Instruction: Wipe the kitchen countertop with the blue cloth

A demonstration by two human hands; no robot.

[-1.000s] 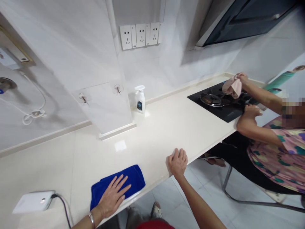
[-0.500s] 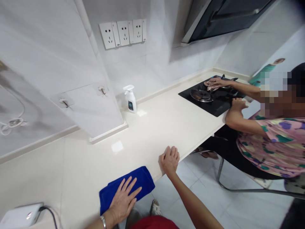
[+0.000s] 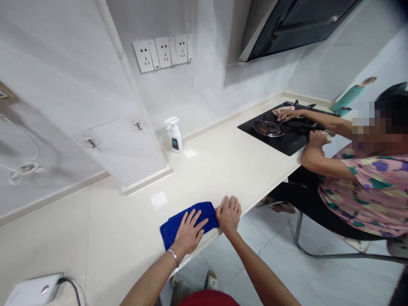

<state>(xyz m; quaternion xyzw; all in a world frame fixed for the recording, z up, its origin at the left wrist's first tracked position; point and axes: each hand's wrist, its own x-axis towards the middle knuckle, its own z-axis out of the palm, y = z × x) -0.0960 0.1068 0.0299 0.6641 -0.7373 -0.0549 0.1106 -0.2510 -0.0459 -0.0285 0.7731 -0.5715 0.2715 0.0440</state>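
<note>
A folded blue cloth (image 3: 178,221) lies on the white countertop (image 3: 223,170) near its front edge. My left hand (image 3: 188,231) presses flat on the cloth with its fingers spread. My right hand (image 3: 228,214) rests palm down on the counter's front edge, fingers together over the lip, touching the cloth's right end and holding nothing.
A white spray bottle (image 3: 175,135) stands by the back wall. A black gas hob (image 3: 280,131) is at the right, where another person, seated, wipes it with a pink cloth (image 3: 280,111). A white box with a cable (image 3: 32,290) sits at the near left. Wall sockets (image 3: 162,51) are above.
My left hand has slid the blue cloth to the right along the counter's edge until it meets my right hand. The other person's hand has lowered onto the hob.
</note>
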